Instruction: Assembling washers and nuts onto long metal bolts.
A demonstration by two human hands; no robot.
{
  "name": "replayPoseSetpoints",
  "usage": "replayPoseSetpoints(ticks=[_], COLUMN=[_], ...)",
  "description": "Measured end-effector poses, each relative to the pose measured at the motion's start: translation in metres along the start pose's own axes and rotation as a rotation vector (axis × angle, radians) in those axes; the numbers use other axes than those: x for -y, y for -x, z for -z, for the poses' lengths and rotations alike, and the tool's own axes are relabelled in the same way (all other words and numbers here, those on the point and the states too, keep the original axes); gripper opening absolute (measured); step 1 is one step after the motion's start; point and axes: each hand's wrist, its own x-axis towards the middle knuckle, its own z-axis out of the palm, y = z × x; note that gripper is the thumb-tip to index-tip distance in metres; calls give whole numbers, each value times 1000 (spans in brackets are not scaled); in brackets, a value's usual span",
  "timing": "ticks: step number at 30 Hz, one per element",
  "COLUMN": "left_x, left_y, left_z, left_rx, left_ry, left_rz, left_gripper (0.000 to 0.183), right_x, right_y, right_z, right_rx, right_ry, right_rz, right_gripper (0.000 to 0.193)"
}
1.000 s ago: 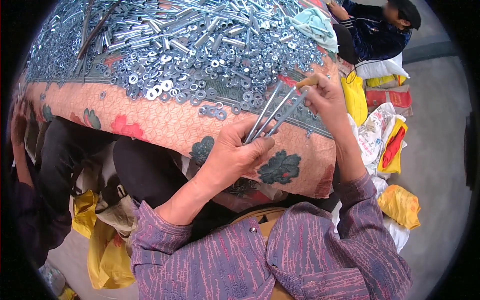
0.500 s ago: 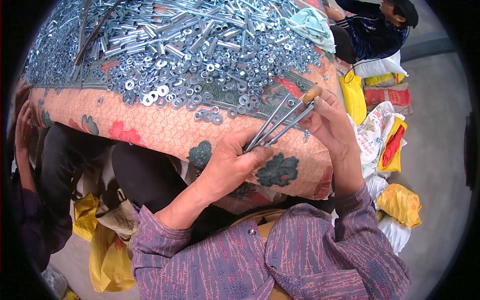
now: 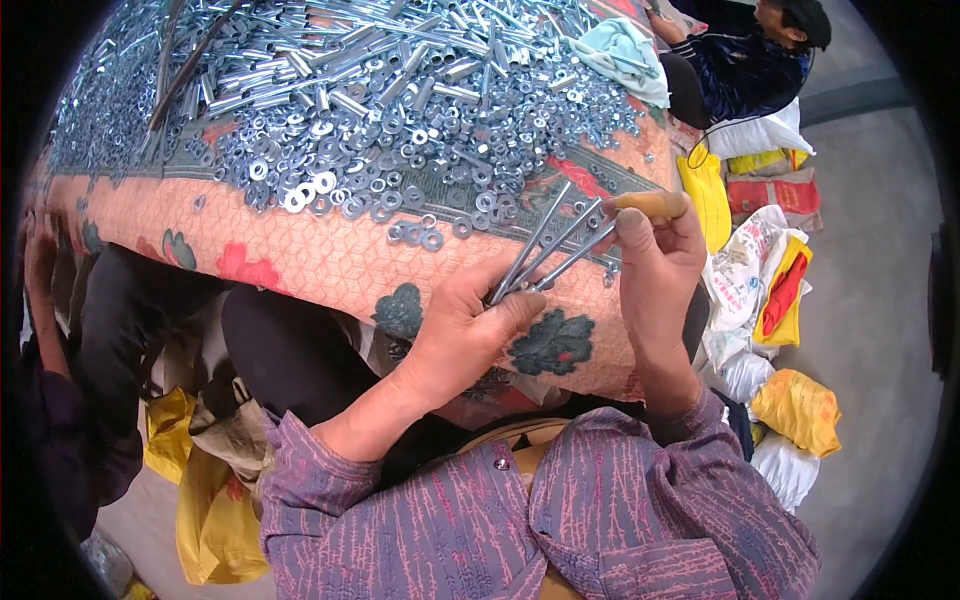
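Three slim metal rods (image 3: 540,235) fan out from my left hand (image 3: 455,335), whose fingers are closed around their lower ends. They slant up and to the right over the table's front edge. My right hand (image 3: 660,265) is at the tip of the rightmost rod, thumb and index finger drawn together in a pinch. A tan finger cover (image 3: 650,205) sits on that index finger. Whatever lies between these fingertips is too small to make out. Beyond my hands, flat washers (image 3: 325,183) and small nuts lie loose on the patterned tablecloth (image 3: 330,255).
A large heap of metal tubes (image 3: 350,103), rods and washers covers the table. A pale green cloth (image 3: 625,60) lies at the far right corner. Coworkers sit at the far right (image 3: 740,75) and left. Yellow bags (image 3: 800,410) and white sacks stand on the floor.
My right hand has come a little nearer and turned, so its covered index finger lies more level by the rod tips. My left hand and the rods have hardly moved.
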Motion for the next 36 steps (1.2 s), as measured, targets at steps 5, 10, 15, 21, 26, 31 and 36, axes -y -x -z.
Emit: replayPoseSetpoints(ticks=[5,10,15,21,26,31,36], left_x=[-8,-10,-9,-9,-12,-9,-12], left_y=[0,-1,-1,-3,-3,-3,-2], left_z=[3,8,7,8,10,10,9], left_rx=[48,64,7,23,2,23,42], left_ry=[115,263,232,228,256,268,203], left_rz=[104,159,157,127,123,106,158], left_gripper=[20,21,19,15,14,14,15], right_x=[-8,-4,1,-67,-85,-76,-16], right_y=[11,5,-22,-106,-121,-109,-64], right_z=[-11,12,26,81,83,86,59], right_rx=[-57,295,39,67,127,139,216], right_ry=[234,696,523,1118,1298,1217,268], right_rz=[356,689,419,333,311,446,-91], right_gripper=[13,18,18,16,17,17,17])
